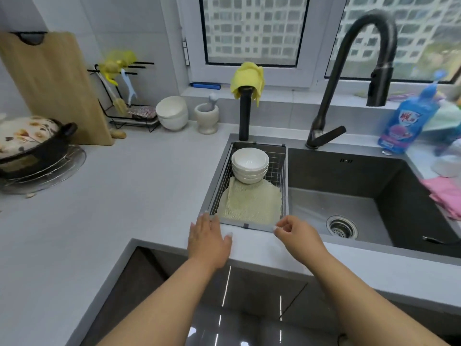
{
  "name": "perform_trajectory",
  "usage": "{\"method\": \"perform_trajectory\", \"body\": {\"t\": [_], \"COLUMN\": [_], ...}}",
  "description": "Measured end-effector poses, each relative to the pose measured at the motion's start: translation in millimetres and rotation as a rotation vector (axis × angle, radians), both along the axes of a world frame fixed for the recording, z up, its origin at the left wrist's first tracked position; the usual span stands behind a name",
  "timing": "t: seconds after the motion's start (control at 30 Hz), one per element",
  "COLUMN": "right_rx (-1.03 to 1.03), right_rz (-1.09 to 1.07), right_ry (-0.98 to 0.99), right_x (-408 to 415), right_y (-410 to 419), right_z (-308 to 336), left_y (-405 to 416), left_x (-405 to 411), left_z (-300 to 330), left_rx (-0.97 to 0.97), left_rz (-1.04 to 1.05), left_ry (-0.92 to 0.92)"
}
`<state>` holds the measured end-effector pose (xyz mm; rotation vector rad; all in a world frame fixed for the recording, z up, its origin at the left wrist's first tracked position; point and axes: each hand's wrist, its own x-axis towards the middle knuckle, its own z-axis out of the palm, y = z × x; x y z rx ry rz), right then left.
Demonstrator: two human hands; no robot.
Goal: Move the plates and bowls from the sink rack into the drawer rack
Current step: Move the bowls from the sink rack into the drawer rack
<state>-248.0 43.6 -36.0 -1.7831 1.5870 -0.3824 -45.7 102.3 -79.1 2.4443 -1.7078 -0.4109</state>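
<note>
A stack of white bowls [250, 166] sits at the far end of the wire sink rack [283, 171], partly on a green cloth [249, 203]. The left hand [209, 242] lies flat and relaxed on the bench [124, 196] at the rack's near left corner. The right hand [296, 234], fingers curled, pinches the rack's near rim.

1. Left hand [208, 242], lower centre of my frame: bare, no glove, long pale-polished nails.
2. Right hand [296, 237], just right of centre: bare, same nails.
3. Forearms: sleeveless, no watch.
</note>
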Motion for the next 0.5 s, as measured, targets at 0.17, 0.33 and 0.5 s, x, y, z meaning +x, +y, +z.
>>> {"method": "perform_trajectory", "body": {"t": [0.17,0.33,0.5], "right_rx": [0.02,0.042,0.071], "right_rz": [-0.033,-0.041,-0.042], "right_ry": [0.009,0.005,0.072], "right_x": [37.4,76.1,112.8], "right_y": [-45.0,-96.2,-156.2], "right_z": [-8.5,-15.8,-21.1], "left_y": [-44.3,-63.0,-69.9], "left_x": [30.6,41.9,46.5], "left_z": [-18.9,-30.8,-30.2], "left_rx": [0.119,-0.005,-0.045], "left_rz": [-0.072,-0.147,-0.159], "left_ry": [-0.038,-0.11,-0.096]}}
